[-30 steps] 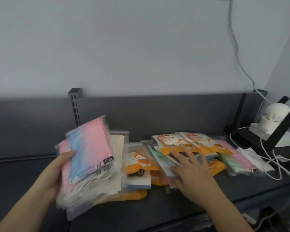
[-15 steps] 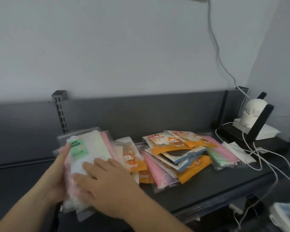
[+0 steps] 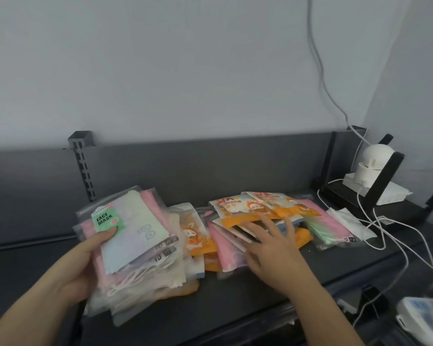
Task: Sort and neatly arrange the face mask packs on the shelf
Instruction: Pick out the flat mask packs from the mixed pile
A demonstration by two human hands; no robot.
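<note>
My left hand (image 3: 84,260) grips a thick stack of clear mask packs (image 3: 138,245) at the shelf's left; its thumb presses the top pack's green "FACE MASK" label (image 3: 105,218). A loose pile of orange cartoon packs (image 3: 248,208) and pink packs (image 3: 226,248) lies in the middle of the dark shelf (image 3: 235,303). Over that pile my right hand (image 3: 273,248) lies flat with spread fingers, touching the packs under the orange ones. A pink and green pack (image 3: 328,228) sits at the pile's right end.
A folded white cloth (image 3: 348,221) and several white cables (image 3: 390,236) trail across the shelf's right side. A white rounded device (image 3: 371,163) sits on a black stand at the far right. A slotted upright (image 3: 83,166) rises behind the left stack.
My right hand left the stack in my left hand, where it laid the green-labelled pack on top, and moved right onto the middle pile.
</note>
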